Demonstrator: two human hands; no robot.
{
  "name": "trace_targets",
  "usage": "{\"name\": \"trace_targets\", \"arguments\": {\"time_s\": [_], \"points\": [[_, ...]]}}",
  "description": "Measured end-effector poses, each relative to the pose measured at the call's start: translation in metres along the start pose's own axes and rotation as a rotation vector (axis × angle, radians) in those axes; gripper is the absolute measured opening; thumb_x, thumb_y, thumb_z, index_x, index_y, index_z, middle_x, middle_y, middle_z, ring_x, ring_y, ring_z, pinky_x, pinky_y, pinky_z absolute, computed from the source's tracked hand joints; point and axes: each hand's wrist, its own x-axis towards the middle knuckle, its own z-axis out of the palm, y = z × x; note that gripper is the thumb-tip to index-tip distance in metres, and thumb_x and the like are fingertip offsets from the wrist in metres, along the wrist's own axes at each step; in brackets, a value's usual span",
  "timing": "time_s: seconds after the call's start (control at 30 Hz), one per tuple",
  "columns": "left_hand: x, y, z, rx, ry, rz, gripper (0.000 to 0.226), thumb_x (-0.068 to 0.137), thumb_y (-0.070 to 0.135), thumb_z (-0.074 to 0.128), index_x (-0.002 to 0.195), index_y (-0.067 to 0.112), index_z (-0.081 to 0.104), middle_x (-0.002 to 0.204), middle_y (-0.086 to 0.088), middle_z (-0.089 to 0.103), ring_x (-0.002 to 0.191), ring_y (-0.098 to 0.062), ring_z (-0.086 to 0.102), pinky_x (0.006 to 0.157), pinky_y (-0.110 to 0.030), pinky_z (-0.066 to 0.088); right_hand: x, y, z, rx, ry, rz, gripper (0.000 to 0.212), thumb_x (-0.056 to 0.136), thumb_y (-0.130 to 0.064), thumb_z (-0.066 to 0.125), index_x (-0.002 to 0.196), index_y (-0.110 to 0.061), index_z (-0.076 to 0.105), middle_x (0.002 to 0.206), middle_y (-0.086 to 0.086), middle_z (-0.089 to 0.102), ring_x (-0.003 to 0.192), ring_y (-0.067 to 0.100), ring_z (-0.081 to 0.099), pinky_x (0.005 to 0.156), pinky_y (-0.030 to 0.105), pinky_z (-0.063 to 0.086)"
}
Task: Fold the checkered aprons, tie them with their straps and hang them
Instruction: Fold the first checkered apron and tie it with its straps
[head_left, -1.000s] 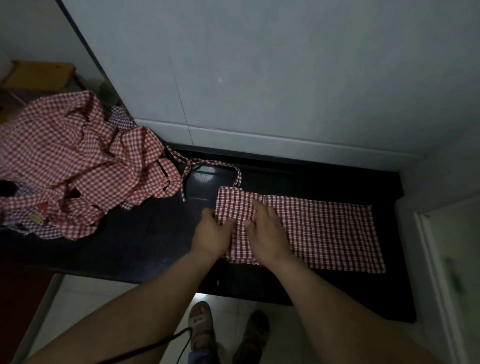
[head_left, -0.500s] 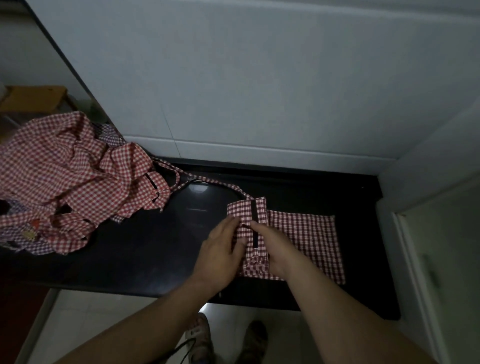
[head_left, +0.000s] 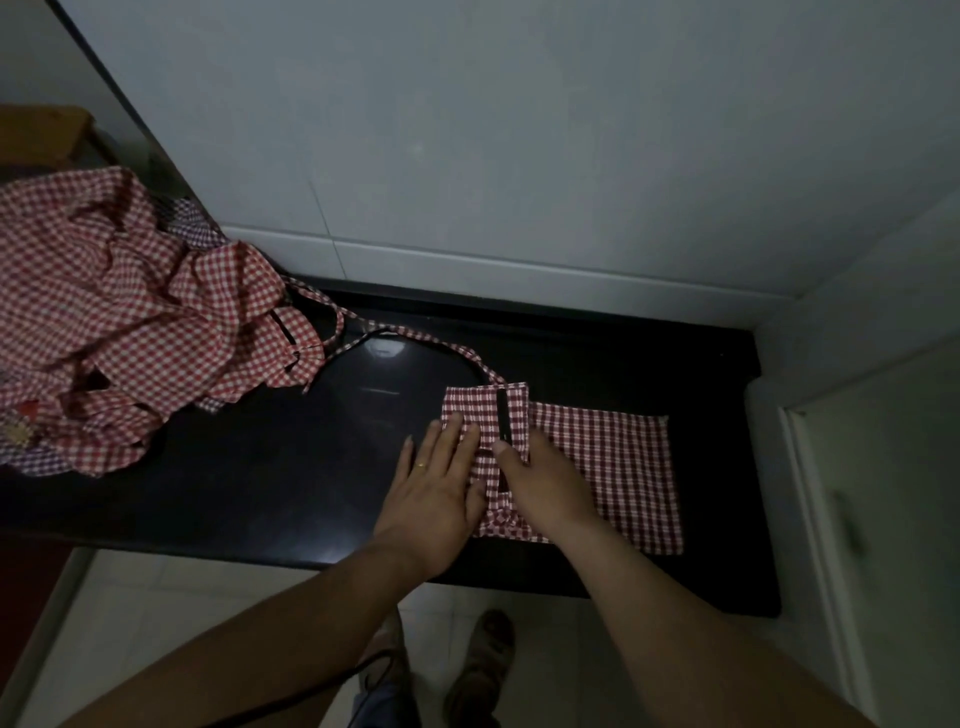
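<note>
A dark red checkered apron (head_left: 608, 467) lies flat on the black counter (head_left: 270, 478), its left end folded over toward the right. My left hand (head_left: 441, 488) presses flat on the folded end with straight fingers. Beside it, my right hand (head_left: 545, 483) rests on the fold, one finger pointing along a dark strip on the cloth. A checkered strap (head_left: 415, 338) runs from the fold's top corner back to the left.
A crumpled heap of red checkered aprons (head_left: 119, 322) covers the counter's left end. A tiled wall (head_left: 519, 156) stands behind, a white cabinet (head_left: 883, 493) to the right. My feet (head_left: 483, 670) stand on the pale floor below the counter edge.
The apron's left end has been folded over to the right, making it shorter. My left hand went from gripping the cloth to pressing flat on the fold. The strap now lies stretched out.
</note>
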Motion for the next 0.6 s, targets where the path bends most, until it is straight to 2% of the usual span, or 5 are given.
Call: {"name": "trace_targets", "arguments": {"time_s": [0.1,0.17,0.43,0.53,0.6], "points": [[0.007,0.005,-0.008,-0.161,0.101,-0.045,0.064,0.108,0.049,0.031,0.165,0.030,0.012,0.174,0.006,0.001,0.160,-0.013,-0.005,0.130,-0.047,-0.003,-0.002,-0.004,-0.010,0.204,-0.098,0.084,0.025,0.103,-0.057,0.045,0.103,-0.044,0.066,0.108,-0.015,0.071,0.100,0.008,0.067,0.098,0.040,0.054],[0.016,0.012,-0.013,-0.211,0.128,-0.052,0.061,0.109,0.051,0.029,0.165,0.037,0.009,0.174,0.009,-0.001,0.160,-0.011,-0.006,0.130,-0.047,-0.003,-0.001,-0.004,-0.013,0.243,-0.133,0.117,0.032,0.103,-0.056,0.045,0.103,-0.038,0.072,0.107,-0.010,0.074,0.100,0.011,0.069,0.098,0.040,0.053],[0.030,0.022,-0.002,-0.087,0.063,-0.046,0.061,0.109,0.051,0.017,0.164,0.041,-0.007,0.172,0.006,-0.019,0.156,-0.013,-0.027,0.126,-0.060,-0.011,0.007,-0.026,-0.032,-0.074,-0.280,0.152,0.041,0.110,-0.034,0.036,0.123,-0.010,0.066,0.123,0.013,0.066,0.113,0.028,0.063,0.102,0.039,0.049],[0.029,0.018,0.004,-0.003,0.055,-0.030,0.067,0.107,0.058,0.019,0.163,0.041,-0.014,0.171,0.004,-0.024,0.155,-0.016,-0.031,0.123,-0.060,-0.016,0.015,-0.016,-0.028,-0.045,-0.156,0.164,0.031,0.100,-0.032,0.057,0.127,-0.014,0.057,0.115,0.004,0.066,0.097,0.018,0.067,0.081,0.036,0.057],[0.029,0.017,0.005,0.023,0.046,-0.026,0.068,0.106,0.063,0.018,0.161,0.044,-0.020,0.170,0.004,-0.029,0.154,-0.016,-0.034,0.123,-0.061,-0.016,0.011,-0.014,-0.022,-0.148,0.122,-0.004,0.039,0.094,-0.026,0.067,0.128,-0.018,0.049,0.120,-0.002,0.056,0.093,0.010,0.060,0.067,0.022,0.049]]}}
